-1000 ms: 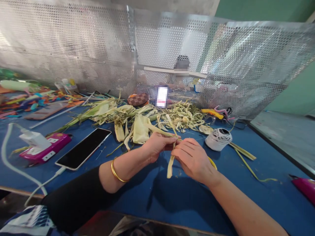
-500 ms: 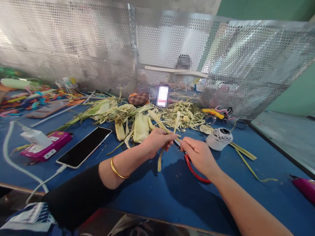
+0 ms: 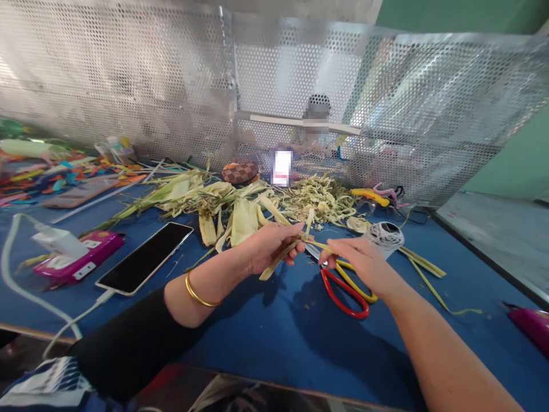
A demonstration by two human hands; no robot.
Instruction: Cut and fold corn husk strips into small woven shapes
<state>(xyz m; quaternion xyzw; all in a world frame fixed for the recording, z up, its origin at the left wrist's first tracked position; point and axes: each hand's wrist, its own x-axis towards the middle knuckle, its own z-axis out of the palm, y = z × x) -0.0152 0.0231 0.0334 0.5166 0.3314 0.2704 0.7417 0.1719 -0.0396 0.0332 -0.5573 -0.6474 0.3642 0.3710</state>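
My left hand (image 3: 274, 246) is closed, pinching pale corn husk strips (image 3: 274, 263) where they cross. One end hangs down below the fingers and others stick up beyond them. The thumb and fingers of my right hand (image 3: 362, 260) are closed on the tip of a thin husk strip (image 3: 317, 245) that stretches between both hands. Under my right hand lies a pair of scissors (image 3: 345, 297) with one red and one yellow handle; its blades are partly hidden by the fingers. Just behind that hand stands a ball of white string (image 3: 383, 239), partly covered.
Corn husks (image 3: 246, 223) and a heap of shredded husk (image 3: 319, 201) lie across the back. To the left are a phone (image 3: 146, 257) on a cable and a purple power strip (image 3: 79, 260). A perforated metal screen (image 3: 171, 86) closes off the far side, with a person behind.
My right hand has shifted slightly right, drawing out a thin strip, and the scissors' yellow handle now shows. The hanging husk end has swung left.
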